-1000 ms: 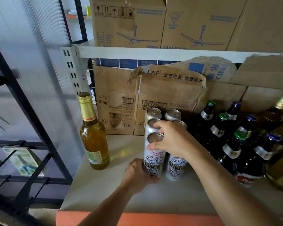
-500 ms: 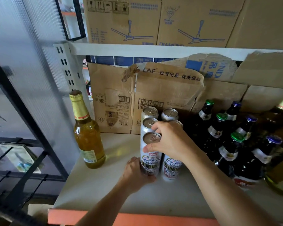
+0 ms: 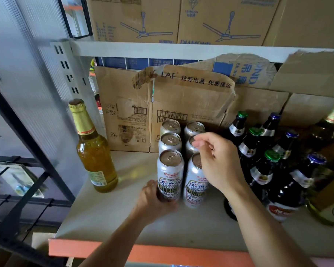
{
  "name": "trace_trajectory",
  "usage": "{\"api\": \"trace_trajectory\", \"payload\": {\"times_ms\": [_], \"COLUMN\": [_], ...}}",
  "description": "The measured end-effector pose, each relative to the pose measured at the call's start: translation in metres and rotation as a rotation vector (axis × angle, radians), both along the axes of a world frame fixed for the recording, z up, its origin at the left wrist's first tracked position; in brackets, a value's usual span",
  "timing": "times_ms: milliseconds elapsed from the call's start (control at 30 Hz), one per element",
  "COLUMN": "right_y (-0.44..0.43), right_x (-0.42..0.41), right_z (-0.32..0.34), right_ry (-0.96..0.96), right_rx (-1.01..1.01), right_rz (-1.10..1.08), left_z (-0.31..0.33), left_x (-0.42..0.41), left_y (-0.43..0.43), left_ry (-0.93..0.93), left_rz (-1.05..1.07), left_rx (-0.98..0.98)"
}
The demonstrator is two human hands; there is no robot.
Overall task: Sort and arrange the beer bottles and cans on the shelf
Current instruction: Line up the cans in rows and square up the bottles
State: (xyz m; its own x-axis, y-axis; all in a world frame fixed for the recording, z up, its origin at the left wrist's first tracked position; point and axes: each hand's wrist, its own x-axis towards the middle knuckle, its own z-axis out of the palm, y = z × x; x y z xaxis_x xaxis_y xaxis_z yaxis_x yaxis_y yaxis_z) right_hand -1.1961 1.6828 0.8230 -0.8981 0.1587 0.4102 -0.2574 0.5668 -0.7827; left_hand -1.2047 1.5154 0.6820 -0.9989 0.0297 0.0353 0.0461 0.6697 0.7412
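Six silver cans stand upright in two columns of three on the shelf [image 3: 108,212], running from mid-depth back to the torn cardboard box [image 3: 181,105] at the rear edge. The left hand [image 3: 152,197] is wrapped low around the front-left can [image 3: 170,174], its fingers closed on the body near the base, with the hand on the side nearest the front edge. The right hand [image 3: 216,162] hangs over the right column with the fingers loosely spread and holding nothing; its fingertips sit just above the middle-right can [image 3: 191,149], and its palm hides part of the front-right can [image 3: 194,187].

The next move seems to depend on how the gripped can sits against its neighbours. Its long axis is vertical and it stands just beside the front-right can, roughly level with it. Any correction would likely be a short slide along the shelf, not a lift, and the left hand is already placed for that. The right hand is nearer the right column and could steady it from above.

An amber bottle [image 3: 94,151] stands alone toward the left edge, apart from the cans. The dark bottles [image 3: 262,170] crowd toward the right edge, close beside the right column, so a sideways push on the cans could knock them. Sorting looks partly done: the cans are grouped, while the amber bottle is still unplaced.
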Motion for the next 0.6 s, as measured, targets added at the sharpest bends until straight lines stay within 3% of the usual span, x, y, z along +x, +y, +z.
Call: {"api": "trace_trajectory", "payload": {"times_ms": [233,333,600], "right_y": [0.002,-0.002,0.004], "right_x": [0.023,0.031,0.026], "right_z": [-0.037,-0.049,-0.065], "right_ry": [0.015,-0.029,0.022], "right_rx": [-0.094,-0.141,-0.046], "right_rz": [-0.208,-0.183,-0.088], "left_z": [-0.001,0.000,0.003], "left_x": [-0.002,-0.002,0.001], "left_y": [-0.001,-0.002,-0.003], "left_ry": [-0.028,-0.011,-0.019], "left_rz": [-0.004,-0.003,-0.009], "left_rx": [-0.008,-0.002,0.030]}}
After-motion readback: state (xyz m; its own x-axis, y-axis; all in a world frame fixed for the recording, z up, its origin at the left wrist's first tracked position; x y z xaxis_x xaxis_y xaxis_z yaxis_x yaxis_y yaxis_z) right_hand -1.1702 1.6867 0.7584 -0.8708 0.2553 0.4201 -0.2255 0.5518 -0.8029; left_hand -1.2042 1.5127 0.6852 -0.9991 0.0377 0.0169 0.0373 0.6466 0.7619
